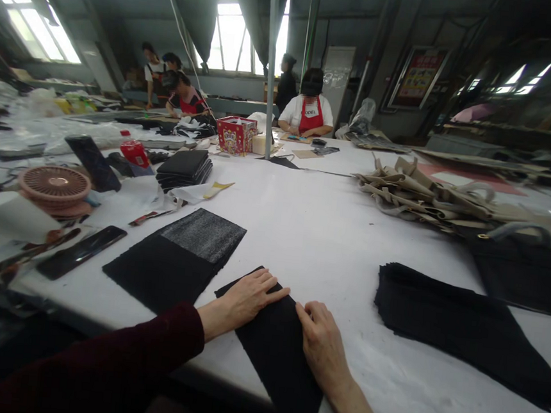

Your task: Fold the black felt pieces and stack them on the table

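A narrow piece of black fabric lies at the table's front edge, its near end reaching over the edge. Across its far end my left hand rests flat, fingers stretched out over the cloth. My right hand is at the fabric's right edge, index finger extended onto it and the other fingers curled; what may be between thumb and finger is hidden. Left of my hands lies a black fabric stack with a speckled grey patch on its far part. To the right sits another stack of black fabric pieces.
At left are a phone, a pink fan, a white roll, a red-labelled bottle and folded black pieces. Beige straps pile up at right. A metal pole rises mid-table; several people work beyond.
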`<state>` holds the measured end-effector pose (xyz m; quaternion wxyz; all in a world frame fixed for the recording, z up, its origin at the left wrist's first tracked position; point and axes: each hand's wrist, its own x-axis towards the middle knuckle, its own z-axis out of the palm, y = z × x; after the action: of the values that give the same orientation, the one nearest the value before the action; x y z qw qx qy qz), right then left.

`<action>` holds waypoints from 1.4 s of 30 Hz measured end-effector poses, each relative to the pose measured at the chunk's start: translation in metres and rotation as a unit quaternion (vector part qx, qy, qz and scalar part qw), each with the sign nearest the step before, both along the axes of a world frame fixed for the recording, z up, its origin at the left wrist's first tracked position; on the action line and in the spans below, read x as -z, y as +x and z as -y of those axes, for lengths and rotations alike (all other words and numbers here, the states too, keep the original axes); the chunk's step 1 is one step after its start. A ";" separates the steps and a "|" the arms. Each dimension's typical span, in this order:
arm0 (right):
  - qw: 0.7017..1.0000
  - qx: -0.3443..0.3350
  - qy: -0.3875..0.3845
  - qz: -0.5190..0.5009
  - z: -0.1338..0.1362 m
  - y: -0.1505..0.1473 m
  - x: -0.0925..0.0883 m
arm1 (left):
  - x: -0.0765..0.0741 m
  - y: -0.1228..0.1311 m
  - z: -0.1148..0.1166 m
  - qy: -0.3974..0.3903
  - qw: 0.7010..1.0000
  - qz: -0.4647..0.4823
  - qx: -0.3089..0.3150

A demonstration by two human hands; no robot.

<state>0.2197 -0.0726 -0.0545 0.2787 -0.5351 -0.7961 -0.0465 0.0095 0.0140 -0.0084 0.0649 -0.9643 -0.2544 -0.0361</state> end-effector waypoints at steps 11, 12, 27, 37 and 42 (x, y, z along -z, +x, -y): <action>1.000 -0.012 0.012 0.003 0.017 0.019 0.002 | -0.005 0.009 -0.003 -0.009 0.998 -0.045 0.051; 1.000 -0.013 0.010 0.003 0.018 0.019 0.002 | -0.006 0.010 -0.002 -0.006 0.998 -0.052 0.047; 1.000 -0.023 0.006 0.005 0.033 0.037 0.001 | -0.005 0.022 0.012 -0.005 0.996 -0.057 0.064; 0.999 -0.020 -0.001 0.026 0.044 0.044 -0.003 | -0.004 0.035 0.023 0.042 0.994 -0.056 0.080; 0.999 -0.012 0.006 0.044 0.049 0.047 -0.004 | -0.004 0.036 0.026 0.009 0.994 -0.044 0.098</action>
<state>0.2669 -0.1214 -0.0509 0.2472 -0.5212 -0.8138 -0.0708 0.0458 -0.0115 -0.0046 0.0811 -0.9846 -0.1549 -0.0019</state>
